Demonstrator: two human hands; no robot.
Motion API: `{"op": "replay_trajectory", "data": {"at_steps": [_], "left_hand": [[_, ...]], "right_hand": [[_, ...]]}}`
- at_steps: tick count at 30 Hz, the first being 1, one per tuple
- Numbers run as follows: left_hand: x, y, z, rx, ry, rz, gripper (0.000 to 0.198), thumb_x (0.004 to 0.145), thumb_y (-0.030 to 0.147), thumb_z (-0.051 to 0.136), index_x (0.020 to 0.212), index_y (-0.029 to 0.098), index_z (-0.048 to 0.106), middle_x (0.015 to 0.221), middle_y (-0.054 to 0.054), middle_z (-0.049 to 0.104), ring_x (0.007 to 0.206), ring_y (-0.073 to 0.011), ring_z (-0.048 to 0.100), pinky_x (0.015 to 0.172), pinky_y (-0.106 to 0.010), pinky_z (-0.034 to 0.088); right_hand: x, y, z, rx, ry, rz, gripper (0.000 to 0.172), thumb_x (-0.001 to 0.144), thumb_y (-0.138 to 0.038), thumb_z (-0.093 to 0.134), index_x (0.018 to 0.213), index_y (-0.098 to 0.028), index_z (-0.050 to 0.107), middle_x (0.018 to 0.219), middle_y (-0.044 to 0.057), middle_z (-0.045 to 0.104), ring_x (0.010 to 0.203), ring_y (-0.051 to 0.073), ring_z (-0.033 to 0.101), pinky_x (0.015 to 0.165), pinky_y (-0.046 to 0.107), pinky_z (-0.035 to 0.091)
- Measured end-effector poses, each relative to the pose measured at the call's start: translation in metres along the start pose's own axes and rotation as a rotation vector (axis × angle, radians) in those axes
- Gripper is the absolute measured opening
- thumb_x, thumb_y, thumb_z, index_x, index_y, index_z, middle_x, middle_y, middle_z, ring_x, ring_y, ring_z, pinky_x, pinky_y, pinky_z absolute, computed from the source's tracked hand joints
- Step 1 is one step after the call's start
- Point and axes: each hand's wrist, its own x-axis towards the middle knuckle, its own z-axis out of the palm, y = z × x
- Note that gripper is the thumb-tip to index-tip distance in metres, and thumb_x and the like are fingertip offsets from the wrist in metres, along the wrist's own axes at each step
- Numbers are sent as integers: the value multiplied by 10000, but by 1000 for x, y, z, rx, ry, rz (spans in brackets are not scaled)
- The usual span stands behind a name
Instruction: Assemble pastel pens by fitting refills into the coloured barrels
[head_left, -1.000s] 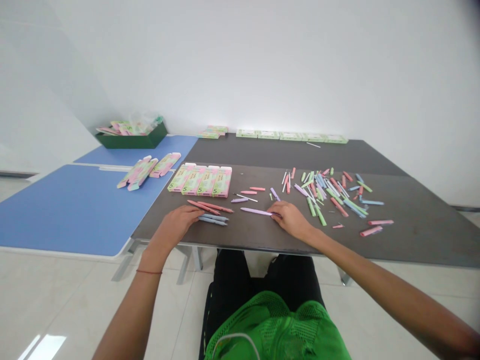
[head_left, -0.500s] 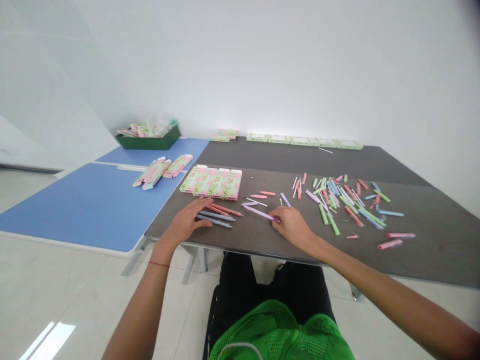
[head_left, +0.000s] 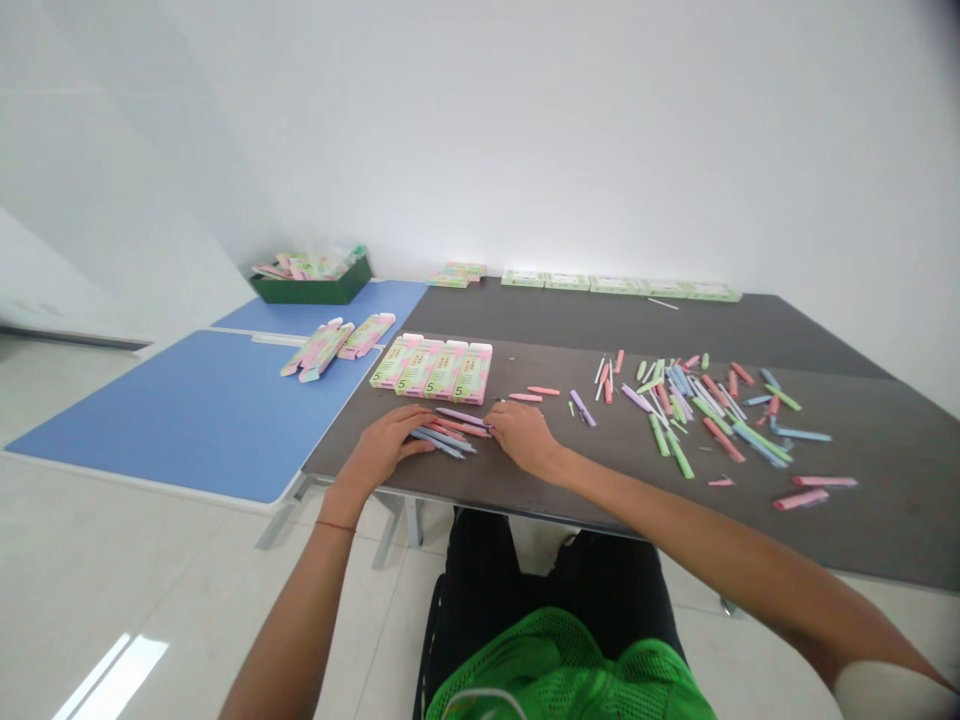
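Observation:
My left hand (head_left: 382, 447) lies flat on the dark tabletop (head_left: 825, 530), its fingertips against a small pile of pink and pale blue pens (head_left: 442, 437). My right hand (head_left: 523, 438) is just to the right of that pile, with its fingertips pinching the end of a lilac pen (head_left: 461, 417), which rests on the pile. Above the hands stand several pink-and-green printed boxes (head_left: 431, 368) side by side. Both hands hide part of the pile's ends.
Loose pastel pen parts (head_left: 697, 410) are scattered on the right of the tabletop. Flat pink-green cartons (head_left: 319, 350) lie on the blue table (head_left: 187, 410). A green tray (head_left: 311, 287) holding cartons stands at the back, and green boxes (head_left: 619, 286) line the far edge.
My right hand has moved left, bringing the lilac pen onto the pile beside my left hand. The view has also shifted slightly as my head turned.

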Motion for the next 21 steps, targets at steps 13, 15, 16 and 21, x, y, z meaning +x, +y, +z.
{"op": "replay_trajectory", "data": {"at_steps": [13,15,16,21], "left_hand": [[-15,19,-5,69,237,-45,378,1044,423,523,1343,239,664,1432,-94,657,1309,-278,635,1138,-501,512],[-19,44,-2,69,313,-19,328,1053,327,515,1337,244,657,1400,-91,674,1281,-257,651,1117,-478,533],[-21,61,3,42,326,35,318,1050,277,518,1337,244,651,1380,-87,683,1281,-240,650,1117,-455,536],[-12,154,44,-43,109,410,293,1026,177,537,1282,239,666,1356,-58,698,1342,-213,605,1132,-385,529]], "right_hand": [[-32,31,-15,187,218,-150,278,976,-123,556,1158,-165,762,1195,114,761,1176,272,667,1029,398,497],[-55,42,-25,249,261,-125,258,971,-161,581,1162,-160,755,1199,122,755,1099,267,695,948,384,535],[-69,46,-29,287,246,-89,247,974,-186,587,1155,-174,755,1179,112,756,956,234,718,834,349,555],[-137,62,-44,489,162,138,236,1003,-343,569,1077,-190,732,971,73,742,687,169,653,577,280,458]]}}
